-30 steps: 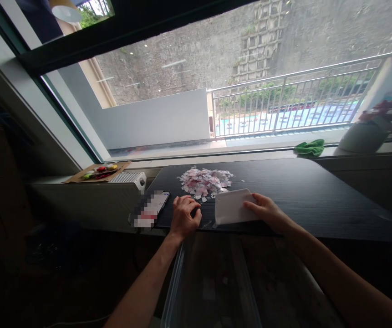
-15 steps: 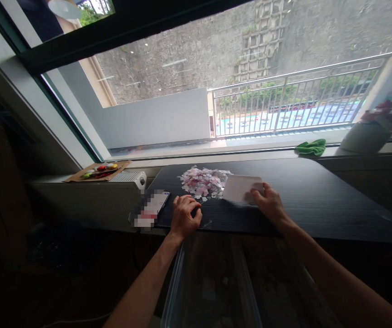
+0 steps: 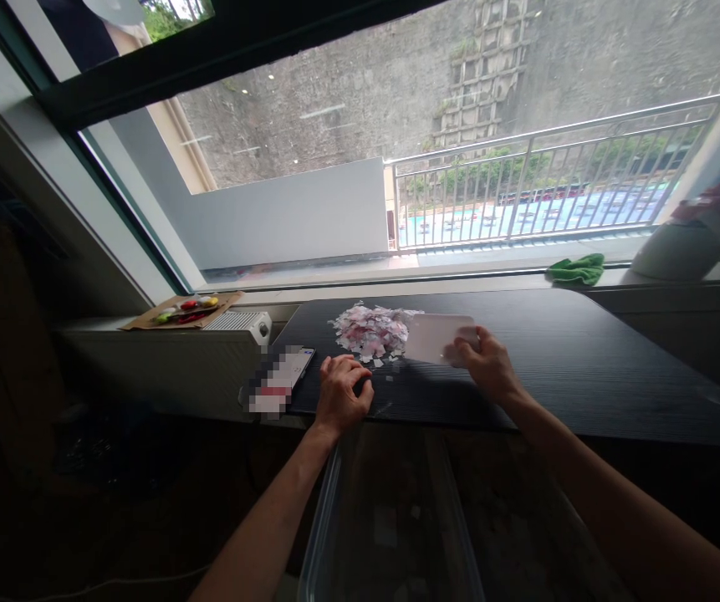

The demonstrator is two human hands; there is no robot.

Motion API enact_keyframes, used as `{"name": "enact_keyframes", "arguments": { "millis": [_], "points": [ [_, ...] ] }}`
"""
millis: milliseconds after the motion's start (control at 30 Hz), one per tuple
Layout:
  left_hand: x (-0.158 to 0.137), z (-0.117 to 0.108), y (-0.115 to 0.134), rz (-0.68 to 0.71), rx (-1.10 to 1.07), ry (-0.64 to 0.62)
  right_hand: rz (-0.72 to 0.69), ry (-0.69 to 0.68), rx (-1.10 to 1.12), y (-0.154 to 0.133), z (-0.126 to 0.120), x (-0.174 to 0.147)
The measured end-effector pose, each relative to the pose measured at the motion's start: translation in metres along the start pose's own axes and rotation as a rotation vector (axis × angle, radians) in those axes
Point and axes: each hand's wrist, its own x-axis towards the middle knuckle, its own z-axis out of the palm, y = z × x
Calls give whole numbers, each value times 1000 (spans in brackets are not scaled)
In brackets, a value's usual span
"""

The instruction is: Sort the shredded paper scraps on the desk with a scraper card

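A loose heap of small white and pinkish paper scraps [image 3: 369, 330] lies on the dark table [image 3: 560, 359]. My right hand [image 3: 488, 364] pinches one end of a flat, whitish, slightly see-through plastic scraper [image 3: 436, 339]. The scraper's far end touches or overlaps the right side of the heap; I cannot tell which. My left hand [image 3: 342, 389] rests near the front edge of the table, just before the heap. Its fingers are bent, the thumb stands apart from them, and nothing shows in its grasp.
A phone [image 3: 281, 380] lies left of my left hand. Below the table edge stands a clear plastic bin [image 3: 322, 518] with a few scraps inside. A green cloth [image 3: 576, 269] and a pale, rounded container [image 3: 679, 249] sit on the windowsill. Cardboard with colourful items [image 3: 184, 311] lies on the radiator.
My right hand and the scraper have shifted slightly up and left, against the heap. My left hand stays in place, and the whole view has moved a little.
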Motion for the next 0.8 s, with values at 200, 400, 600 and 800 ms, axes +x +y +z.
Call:
{"name": "enact_keyframes", "arguments": {
  "millis": [200, 400, 600, 800],
  "points": [
    [0, -1, 1, -4, -5, 4, 72, -142, 82, -10, 3, -7],
    [0, -1, 1, -10, -4, 0, 129, -72, 2, -8, -2, -6],
    [0, 1, -1, -4, -4, -11, 153, -184, 22, -3, 8, -7],
    [0, 1, -1, 0, -3, -15, 233, -291, 59, -7, 2, -11]
  ]
}}
